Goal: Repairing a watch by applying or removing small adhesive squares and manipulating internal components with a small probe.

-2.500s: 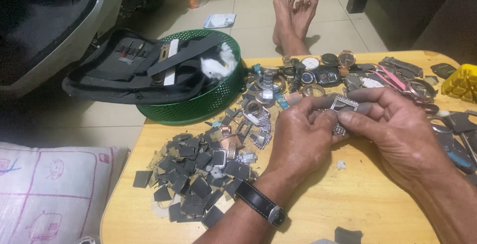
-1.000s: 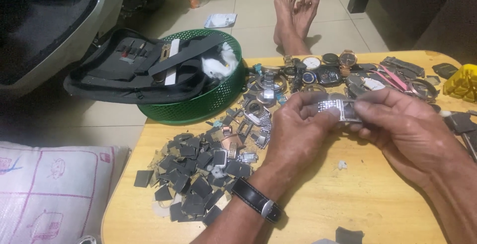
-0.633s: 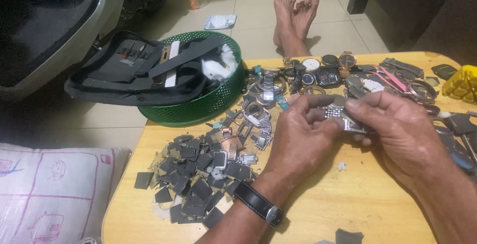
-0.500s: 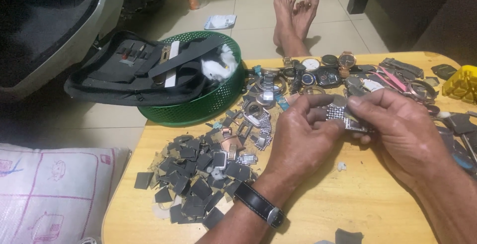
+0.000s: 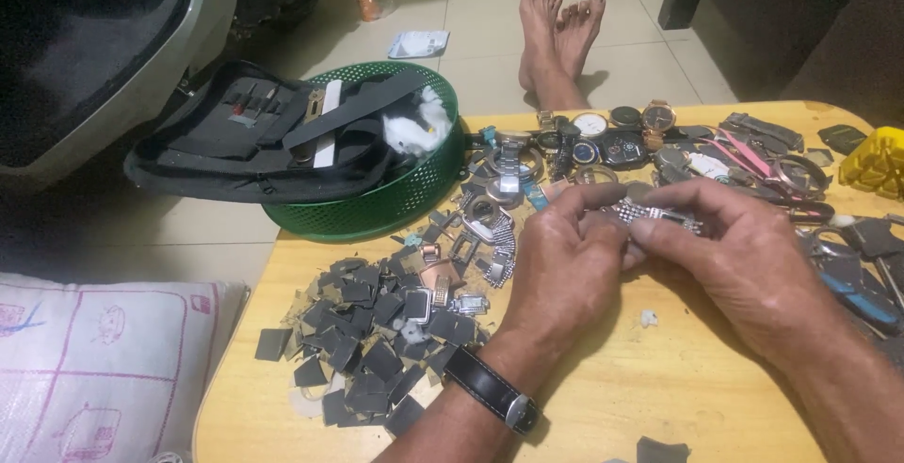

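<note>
We pinch silver metal link watch band (image 5: 650, 214) between both hands above round wooden table (image 5: 659, 388); left hand (image 5: 565, 265) grips one end, right hand (image 5: 744, 256) other; long axis left-right.

Both hands meet above the yellow wooden surface (image 5: 659, 397): the left hand (image 5: 565, 270) and right hand (image 5: 744, 265) pinch a silver metal watch band (image 5: 650, 215) between their fingers (image 5: 603, 201). A heap of dark square pieces (image 5: 377, 350) lies to the left, watches (image 5: 603, 138) lie beyond, and a green basket (image 5: 395, 204) bears a black tool pouch (image 5: 245, 138).
</note>
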